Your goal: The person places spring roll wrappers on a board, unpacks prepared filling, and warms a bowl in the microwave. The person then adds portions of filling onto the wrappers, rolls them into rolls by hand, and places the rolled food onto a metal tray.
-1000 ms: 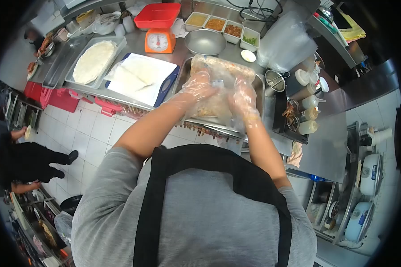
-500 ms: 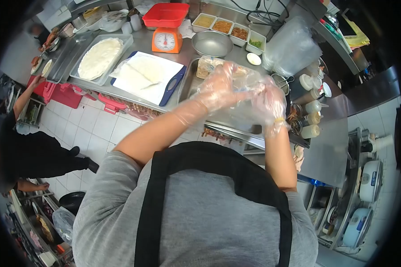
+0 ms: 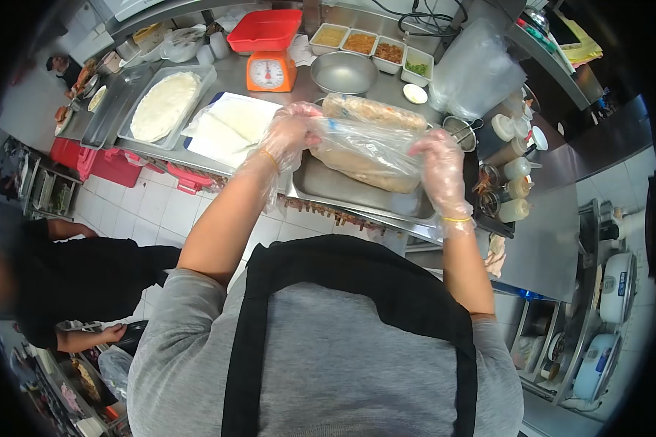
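- Left hand [image 3: 293, 131] and right hand [image 3: 442, 156] each clamp their grip on clear plastic [image 3: 368, 140] above the steel tray [image 3: 326, 186].
- Front roll [image 3: 375, 173] lies over the tray, rear roll [image 3: 375, 111] at its far side.
- Uneven pulling could tear the plastic.

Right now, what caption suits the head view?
Gloved left hand and right hand hold clear plastic between them over a tray, a bowl beyond.
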### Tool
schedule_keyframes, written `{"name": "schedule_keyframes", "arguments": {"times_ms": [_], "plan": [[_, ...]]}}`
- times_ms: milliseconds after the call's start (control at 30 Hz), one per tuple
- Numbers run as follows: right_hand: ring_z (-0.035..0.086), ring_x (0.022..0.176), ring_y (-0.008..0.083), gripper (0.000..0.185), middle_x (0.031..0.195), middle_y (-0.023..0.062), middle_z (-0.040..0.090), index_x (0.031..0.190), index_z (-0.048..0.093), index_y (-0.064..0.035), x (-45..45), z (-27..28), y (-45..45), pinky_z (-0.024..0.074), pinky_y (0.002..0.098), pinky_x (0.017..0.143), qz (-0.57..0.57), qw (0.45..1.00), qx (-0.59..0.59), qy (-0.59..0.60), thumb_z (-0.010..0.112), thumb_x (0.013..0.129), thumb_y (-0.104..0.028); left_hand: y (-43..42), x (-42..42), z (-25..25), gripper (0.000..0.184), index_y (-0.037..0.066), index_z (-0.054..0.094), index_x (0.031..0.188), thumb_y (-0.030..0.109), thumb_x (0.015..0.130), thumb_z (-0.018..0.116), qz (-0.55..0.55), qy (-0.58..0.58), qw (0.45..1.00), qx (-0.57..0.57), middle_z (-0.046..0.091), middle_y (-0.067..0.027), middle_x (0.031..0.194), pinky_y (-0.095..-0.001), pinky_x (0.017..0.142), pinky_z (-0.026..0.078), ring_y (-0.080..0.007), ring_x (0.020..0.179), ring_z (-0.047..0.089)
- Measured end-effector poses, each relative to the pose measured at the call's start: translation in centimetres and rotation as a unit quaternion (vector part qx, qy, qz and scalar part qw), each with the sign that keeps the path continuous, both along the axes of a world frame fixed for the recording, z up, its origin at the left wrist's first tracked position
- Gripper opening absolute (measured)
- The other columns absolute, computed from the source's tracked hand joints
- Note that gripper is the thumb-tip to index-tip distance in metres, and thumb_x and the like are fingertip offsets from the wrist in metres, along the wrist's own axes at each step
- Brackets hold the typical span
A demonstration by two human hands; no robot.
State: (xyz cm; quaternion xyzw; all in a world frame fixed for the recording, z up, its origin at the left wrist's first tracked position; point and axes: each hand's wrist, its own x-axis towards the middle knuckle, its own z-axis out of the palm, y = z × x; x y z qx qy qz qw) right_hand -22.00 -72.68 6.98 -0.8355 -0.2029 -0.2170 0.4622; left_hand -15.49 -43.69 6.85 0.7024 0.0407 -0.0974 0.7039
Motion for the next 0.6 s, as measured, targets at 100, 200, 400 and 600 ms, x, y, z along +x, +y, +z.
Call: {"name": "schedule_keyframes", "arguments": {"times_ms": [100, 200, 400, 600], "plan": [[0.063, 0.09, 0.0339, 0.018, 0.091, 0.0162, 0.064, 0.097, 0.071, -0.0079, -1.2, 1.9, 2.2, 0.0502, 0.0398, 0.082, -0.042, 0.961, -0.273, -0.032, 0.059, 0.085, -0.006, -0.5, -0.6, -1.4, 0.018, 0.004, 0.054, 0.105, -0.005, 0.091, 0.049, 0.049, 0.067, 0.963, -0.256, 0.062, -0.0146, 0.102, -0.0433, 0.08, 0.058, -0.0301, 0.088, 0.065], [0.064, 0.086, 0.0359, 0.017, 0.09, 0.0188, 0.064, 0.095, 0.071, -0.0059, -0.2, 1.7, 1.4, 0.0509, 0.0444, 0.077, 0.024, 0.982, -0.137, 0.129, 0.063, 0.09, -0.02, -2.0, -1.5, -0.1, 0.019, 0.003, 0.049, 0.118, 0.004, 0.1, 0.044, 0.074, 0.115, 0.909, -0.393, 0.058, -0.0138, 0.109, -0.041, 0.086, 0.055, -0.0275, 0.096, 0.061], [0.062, 0.084, 0.032, 0.025, 0.087, 0.0164, 0.058, 0.104, 0.072, -0.008, 1.1, 6.3, 1.3, 0.0495, 0.0423, 0.077, -0.111, 0.961, -0.252, 0.004, 0.06, 0.082, -0.007, -2.2, 2.2, -0.9, 0.018, 0.003, 0.05, 0.103, -0.007, 0.096, 0.038, 0.056, 0.149, 0.854, -0.496, 0.059, -0.0165, 0.106, -0.0503, 0.088, 0.056, -0.0308, 0.095, 0.063], [0.063, 0.096, 0.0305, 0.026, 0.103, 0.0103, 0.063, 0.104, 0.071, -0.0105, -1.1, 5.7, 5.5, 0.0516, 0.0428, 0.082, -0.003, 0.937, -0.27, -0.223, 0.067, 0.079, -0.005, -0.6, 0.8, -2.3, 0.017, 0.003, 0.052, 0.105, -0.006, 0.096, 0.041, -0.007, 0.135, 0.838, -0.529, 0.059, -0.0156, 0.103, -0.049, 0.088, 0.055, -0.0297, 0.093, 0.063]]}}
